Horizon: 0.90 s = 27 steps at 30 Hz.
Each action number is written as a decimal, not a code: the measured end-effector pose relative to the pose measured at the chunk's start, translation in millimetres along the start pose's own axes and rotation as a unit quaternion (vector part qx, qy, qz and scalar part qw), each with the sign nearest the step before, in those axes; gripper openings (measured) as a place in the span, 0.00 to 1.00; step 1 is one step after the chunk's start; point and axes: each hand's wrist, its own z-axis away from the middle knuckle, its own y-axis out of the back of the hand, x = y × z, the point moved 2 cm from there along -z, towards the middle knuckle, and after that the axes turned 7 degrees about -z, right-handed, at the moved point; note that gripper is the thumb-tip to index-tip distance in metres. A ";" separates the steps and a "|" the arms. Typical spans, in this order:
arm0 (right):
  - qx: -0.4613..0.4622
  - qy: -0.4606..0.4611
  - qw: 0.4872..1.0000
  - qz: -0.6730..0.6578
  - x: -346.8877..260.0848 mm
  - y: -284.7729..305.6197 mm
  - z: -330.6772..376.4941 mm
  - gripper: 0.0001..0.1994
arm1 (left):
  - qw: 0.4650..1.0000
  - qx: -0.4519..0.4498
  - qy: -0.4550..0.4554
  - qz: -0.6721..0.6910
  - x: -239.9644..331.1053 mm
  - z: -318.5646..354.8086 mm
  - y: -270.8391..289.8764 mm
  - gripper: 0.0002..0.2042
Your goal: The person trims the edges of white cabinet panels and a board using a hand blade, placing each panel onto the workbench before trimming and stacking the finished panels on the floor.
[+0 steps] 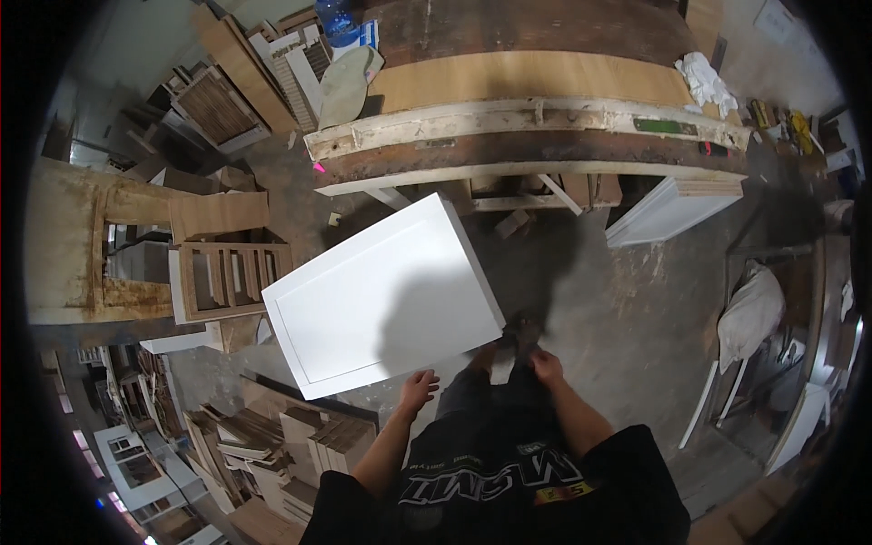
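A flat white rectangular cabinet door panel with a shallow recessed centre [381, 295] sits tilted in front of the person, above the grey concrete floor [627, 327], its far corner reaching toward the long worn wooden workbench [527, 127]. The left hand [418, 391] is at the panel's near long edge, just below it, fingers spread and partly curled with the tips meeting the edge; whether they actually grip it cannot be told. The right hand [547, 368] lies off the panel's near right corner, close to it, fingers loosely bent, and nothing can be seen held in it. To the left stands a brown wooden frame with slatted openings [227, 277], and stacked wooden boards [272, 445] lie below the panel.
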 end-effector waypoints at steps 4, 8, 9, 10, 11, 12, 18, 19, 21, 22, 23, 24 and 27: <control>0.010 -0.070 0.992 -0.100 53.8 14.9 -13.7 0.16 | 0.999 0.036 -0.030 0.014 -9.6 14.0 -20.5 0.23; -0.129 0.204 0.969 0.043 93.4 23.3 -58.6 0.14 | 0.983 0.070 -0.048 -0.165 -162.3 29.2 -35.2 0.32; -0.115 0.020 0.993 -0.001 75.3 35.8 -58.1 0.15 | 0.992 0.009 -0.061 -0.109 -164.2 52.5 -50.8 0.34; -0.090 -0.166 0.981 -0.044 54.8 62.3 -42.8 0.16 | 0.994 -0.052 -0.081 -0.058 -150.4 87.3 -62.7 0.36; -0.097 -0.180 0.976 -0.079 34.5 80.3 -34.0 0.17 | 0.995 -0.034 -0.084 -0.039 -145.6 96.5 -60.0 0.36; -0.102 -0.193 0.970 -0.111 25.3 93.2 -30.6 0.18 | 0.994 -0.104 -0.044 -0.011 -147.9 103.0 -59.2 0.38; -0.114 -0.187 0.974 -0.050 36.1 105.2 -44.1 0.18 | 0.973 -0.109 -0.120 0.161 -78.7 199.7 16.3 0.31; -0.146 -0.190 0.969 -0.061 47.8 101.1 -49.4 0.17 | 0.973 -0.041 -0.168 0.150 -58.7 224.0 39.5 0.28; -0.169 -0.192 0.966 -0.045 33.6 74.9 -58.9 0.17 | 0.954 0.084 -0.253 0.136 -39.0 271.6 90.9 0.25; -0.160 -0.192 0.968 -0.017 20.3 52.1 -46.8 0.16 | 0.938 0.138 -0.289 0.132 -34.0 302.3 114.9 0.23; -0.179 -0.169 0.969 0.032 8.6 33.6 -43.3 0.16 | 0.904 0.198 -0.368 0.087 -25.5 338.6 143.4 0.22; -0.196 -0.146 0.966 0.078 -2.3 12.8 -41.6 0.16 | 0.859 0.257 -0.441 0.038 -17.3 377.1 172.9 0.21; -0.220 -0.122 0.968 0.015 -60.3 -61.7 -7.8 0.15 | 0.733 0.385 -0.559 -0.040 -28.7 480.5 240.9 0.21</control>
